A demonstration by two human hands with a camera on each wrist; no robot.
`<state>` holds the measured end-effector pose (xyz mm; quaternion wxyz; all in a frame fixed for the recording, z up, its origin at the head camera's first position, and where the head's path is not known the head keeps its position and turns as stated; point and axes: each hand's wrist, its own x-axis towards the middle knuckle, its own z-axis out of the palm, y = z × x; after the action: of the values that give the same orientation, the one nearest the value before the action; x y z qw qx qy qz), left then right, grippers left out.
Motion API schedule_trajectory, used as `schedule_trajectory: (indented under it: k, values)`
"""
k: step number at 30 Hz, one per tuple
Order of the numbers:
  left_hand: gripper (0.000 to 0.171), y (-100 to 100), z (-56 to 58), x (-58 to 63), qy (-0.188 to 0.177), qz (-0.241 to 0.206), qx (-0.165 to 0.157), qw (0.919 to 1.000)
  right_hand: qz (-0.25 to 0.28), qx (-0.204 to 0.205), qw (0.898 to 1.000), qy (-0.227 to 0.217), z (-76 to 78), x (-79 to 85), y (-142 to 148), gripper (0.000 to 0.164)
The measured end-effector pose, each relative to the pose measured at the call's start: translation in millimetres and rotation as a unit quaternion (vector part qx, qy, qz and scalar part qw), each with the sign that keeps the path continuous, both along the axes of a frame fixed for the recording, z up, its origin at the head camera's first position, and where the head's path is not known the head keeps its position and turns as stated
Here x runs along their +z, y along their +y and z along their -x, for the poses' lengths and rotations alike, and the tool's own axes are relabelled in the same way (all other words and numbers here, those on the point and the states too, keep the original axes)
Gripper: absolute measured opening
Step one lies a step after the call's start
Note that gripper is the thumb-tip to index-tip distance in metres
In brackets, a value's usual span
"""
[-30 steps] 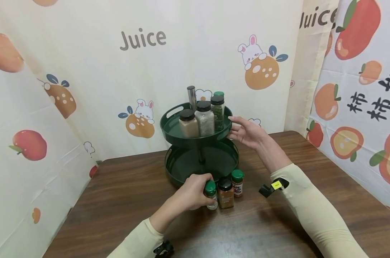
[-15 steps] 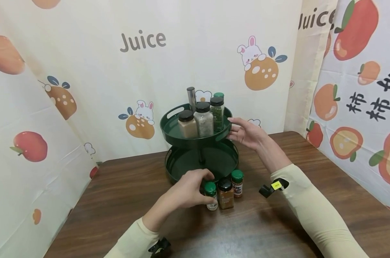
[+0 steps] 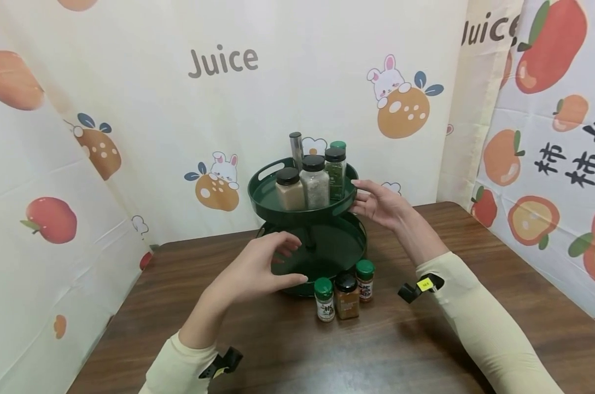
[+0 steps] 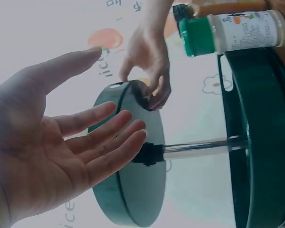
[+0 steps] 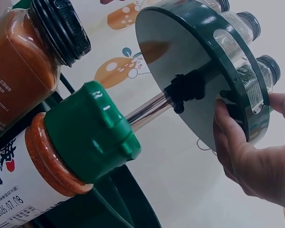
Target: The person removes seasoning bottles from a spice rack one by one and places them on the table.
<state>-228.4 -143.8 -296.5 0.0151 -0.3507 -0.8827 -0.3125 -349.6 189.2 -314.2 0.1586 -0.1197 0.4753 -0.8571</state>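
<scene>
A dark green two-tier round rack (image 3: 283, 214) stands on the table, its tiers joined by a metal pole (image 4: 194, 148). My right hand (image 3: 380, 204) grips the upper tier's rim at the right, thumb on top and fingers curled underneath, as the right wrist view shows. My left hand (image 3: 258, 265) hovers left of the lower tier, fingers spread and holding nothing. Just right of it stand a green-capped white-labelled spice jar (image 3: 324, 301), a black-capped jar of brown powder (image 3: 347, 300) and a green-capped jar of red spice (image 3: 365, 282), in front of the rack.
On the upper tier stand a black-capped beige jar (image 3: 290, 190), a jar of pale grains (image 3: 315, 183) and a jar of green herbs (image 3: 335, 174). Behind them another green cap (image 3: 338, 145) shows. The brown wooden table (image 3: 287, 355) meets printed curtains at the back and sides.
My left hand has let go of the green-capped white-labelled jar and drawn back up and to the left. That jar stays standing on the table. My right hand keeps its grip on the upper rim.
</scene>
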Motion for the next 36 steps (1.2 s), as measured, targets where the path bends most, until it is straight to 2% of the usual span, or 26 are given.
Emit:
schedule_trajectory:
  k: [4, 10, 14, 18, 22, 25, 31, 36]
  values:
    - [0.049, -2.8, -1.1, 8.1, -0.003, -0.015, 0.01, 0.9998, 0.0, -0.001, 1.0, 0.001, 0.9, -1.5, -0.4, 0.056]
    - [0.044, -7.2, -4.2, 29.9, -0.012, -0.081, 0.047, 0.9956, 0.006, -0.001, 1.0, 0.005, 1.3, -3.1, -0.1, 0.064]
    - [0.047, -9.1, -3.3, 43.3, 0.001, -0.13, 0.073, 0.9888, 0.004, -0.003, 1.0, 0.009, 2.3, -4.6, 0.3, 0.062]
    - [0.048, -9.0, 1.3, 52.7, 0.018, -0.179, 0.101, 0.9785, -0.003, -0.008, 1.0, 0.008, 2.0, -4.6, -1.0, 0.061]
    - [0.051, -6.2, 11.2, 55.3, 0.029, -0.212, 0.117, 0.9698, -0.008, -0.01, 1.0, 0.007, 1.2, -3.5, -2.9, 0.064]
    - [0.057, -2.4, 20.7, 52.6, 0.033, -0.223, 0.12, 0.9667, -0.008, -0.008, 1.0, 0.009, 1.5, -3.5, -3.7, 0.066]
    - [0.063, 6.5, 38.3, 46.7, 0.031, -0.231, 0.108, 0.9664, -0.01, -0.004, 1.0, 0.014, 2.3, -5.0, -2.6, 0.06]
    - [0.065, 10.9, 53.8, 49.0, 0.023, -0.222, 0.091, 0.9704, -0.014, -0.002, 1.0, 0.023, 3.1, -5.3, -2.2, 0.058]
